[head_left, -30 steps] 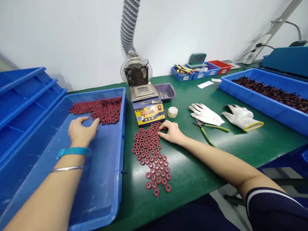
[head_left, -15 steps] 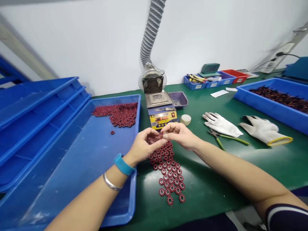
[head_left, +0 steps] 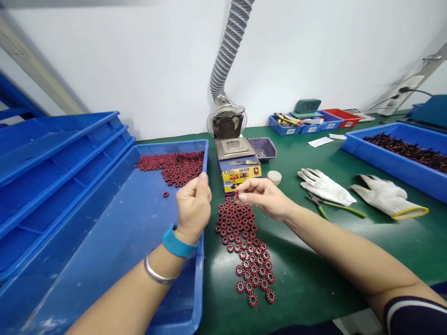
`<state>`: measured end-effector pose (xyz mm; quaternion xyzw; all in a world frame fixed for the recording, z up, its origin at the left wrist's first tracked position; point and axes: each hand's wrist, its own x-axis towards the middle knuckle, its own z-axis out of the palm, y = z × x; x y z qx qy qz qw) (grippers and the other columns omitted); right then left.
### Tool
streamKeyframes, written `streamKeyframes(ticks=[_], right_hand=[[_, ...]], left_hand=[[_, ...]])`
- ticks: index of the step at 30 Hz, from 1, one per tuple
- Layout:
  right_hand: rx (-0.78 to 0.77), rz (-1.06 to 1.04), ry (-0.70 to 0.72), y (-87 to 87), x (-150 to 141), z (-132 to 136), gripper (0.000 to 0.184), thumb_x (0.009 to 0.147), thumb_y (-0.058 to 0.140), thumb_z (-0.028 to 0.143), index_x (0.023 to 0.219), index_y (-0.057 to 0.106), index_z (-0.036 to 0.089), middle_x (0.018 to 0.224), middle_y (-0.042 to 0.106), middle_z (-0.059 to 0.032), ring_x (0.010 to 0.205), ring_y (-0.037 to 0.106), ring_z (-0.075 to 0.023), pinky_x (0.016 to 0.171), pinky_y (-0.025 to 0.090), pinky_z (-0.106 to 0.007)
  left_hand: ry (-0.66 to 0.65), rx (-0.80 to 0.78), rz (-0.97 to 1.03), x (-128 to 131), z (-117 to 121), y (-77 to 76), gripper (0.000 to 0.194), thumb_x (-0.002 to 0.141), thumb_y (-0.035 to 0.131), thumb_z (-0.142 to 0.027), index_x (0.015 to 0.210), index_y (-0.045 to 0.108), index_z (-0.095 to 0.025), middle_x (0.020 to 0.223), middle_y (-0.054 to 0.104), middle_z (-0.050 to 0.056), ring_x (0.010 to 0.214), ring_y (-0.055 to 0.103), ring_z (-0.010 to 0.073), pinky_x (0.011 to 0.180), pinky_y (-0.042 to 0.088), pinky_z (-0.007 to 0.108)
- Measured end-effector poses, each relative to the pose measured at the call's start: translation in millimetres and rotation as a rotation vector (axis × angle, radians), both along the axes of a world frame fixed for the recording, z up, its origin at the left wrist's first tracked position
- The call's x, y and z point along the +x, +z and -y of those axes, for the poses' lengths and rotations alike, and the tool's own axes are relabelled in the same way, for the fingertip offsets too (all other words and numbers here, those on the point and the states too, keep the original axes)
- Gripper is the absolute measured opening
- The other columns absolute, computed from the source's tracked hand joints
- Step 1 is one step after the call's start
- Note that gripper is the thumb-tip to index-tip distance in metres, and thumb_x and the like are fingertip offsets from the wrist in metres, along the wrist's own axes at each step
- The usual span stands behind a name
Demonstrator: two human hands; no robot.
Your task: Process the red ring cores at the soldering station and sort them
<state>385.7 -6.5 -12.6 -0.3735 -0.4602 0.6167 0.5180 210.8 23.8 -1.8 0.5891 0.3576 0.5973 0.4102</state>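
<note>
My left hand (head_left: 194, 204) is closed, thumb pressed on the curled fingers, over the right wall of the large blue tray (head_left: 205, 160). Whatever it may hold is hidden. Between thumb and fingertips, my right hand (head_left: 263, 197) pinches a small red toothed ring (head_left: 237, 194) in front of the yellow-and-blue heating unit (head_left: 240, 174). Below it, many similar red rings with pale inner rims (head_left: 237, 218) lie flat on the green table. More red rings (head_left: 179, 167) are heaped at the tray's far end, and a single ring (head_left: 165, 194) lies apart from them.
Right of my right hand lie white gloves (head_left: 324, 187) and green-handled cutters (head_left: 326, 204). A round pale container (head_left: 274, 177) and a purple bin (head_left: 267, 149) stand beside the heating unit. A grey hose (head_left: 230, 46) hangs above. Blue trays (head_left: 63, 153) are stacked left; another blue tray (head_left: 384, 151) stands right.
My left hand went from the tray to my right hand, then drew back left and closed. My right hand rose from the rings with one pinched. The view turned left.
</note>
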Motion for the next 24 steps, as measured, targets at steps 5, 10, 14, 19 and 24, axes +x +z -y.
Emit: streamKeyframes(ticks=[5, 10, 14, 19, 24], right_hand=[[0.053, 0.185, -0.179, 33.6, 21.5, -46.5, 0.025, 0.059, 0.085, 0.025, 0.079, 0.072, 0.016, 0.071, 0.069, 0.0007, 0.061, 0.061, -0.0068, 0.068, 0.054, -0.024], [0.156, 0.649, -0.391, 79.4, 32.9, -117.8, 0.008, 0.073, 0.07, 0.011, 0.081, 0.072, 0.01, 0.065, 0.066, -0.0022, 0.06, 0.059, -0.0088, 0.074, 0.056, -0.028], [0.282, 1.147, -0.475, 96.7, 33.5, -164.0, 0.008, 0.074, 0.067, 0.012, 0.077, 0.072, 0.007, 0.067, 0.066, -0.0073, 0.078, 0.066, -0.02, 0.085, 0.055, -0.037], [0.273, 1.513, -0.465, 92.0, 28.2, -197.9, 0.026, 0.076, 0.065, 0.015, 0.098, 0.069, 0.003, 0.096, 0.07, -0.0157, 0.101, 0.065, -0.0292, 0.094, 0.052, -0.041], [0.244, 1.565, -0.429, 78.1, 24.4, -213.5, 0.04, 0.073, 0.067, 0.012, 0.11, 0.063, -0.002, 0.104, 0.067, -0.0221, 0.101, 0.065, -0.0314, 0.092, 0.052, -0.041]], left_hand=[[-0.055, -0.095, -0.009, 1.1, -8.6, -9.2, 0.058, 0.083, 0.056, -0.061, 0.048, 0.032, -0.02, 0.044, 0.03, -0.006, 0.039, 0.029, 0.0067, 0.039, 0.022, 0.024], [-0.185, -0.138, -0.269, 5.3, -7.4, -24.9, 0.054, 0.083, 0.052, -0.06, 0.049, 0.038, -0.02, 0.042, 0.038, -0.005, 0.041, 0.036, 0.0082, 0.045, 0.031, 0.024], [-0.246, -0.166, -0.307, 4.0, -8.0, -25.8, 0.046, 0.082, 0.053, -0.055, 0.054, 0.042, -0.02, 0.044, 0.043, -0.005, 0.042, 0.041, 0.0091, 0.046, 0.034, 0.024], [-0.309, -0.178, -0.345, 3.3, -8.8, -25.0, 0.043, 0.082, 0.054, -0.052, 0.056, 0.043, -0.02, 0.048, 0.045, -0.004, 0.045, 0.044, 0.0094, 0.049, 0.036, 0.024], [-0.342, -0.165, -0.353, 4.2, -8.7, -24.4, 0.041, 0.08, 0.056, -0.05, 0.057, 0.044, -0.019, 0.05, 0.046, -0.004, 0.047, 0.046, 0.0101, 0.049, 0.035, 0.024]])
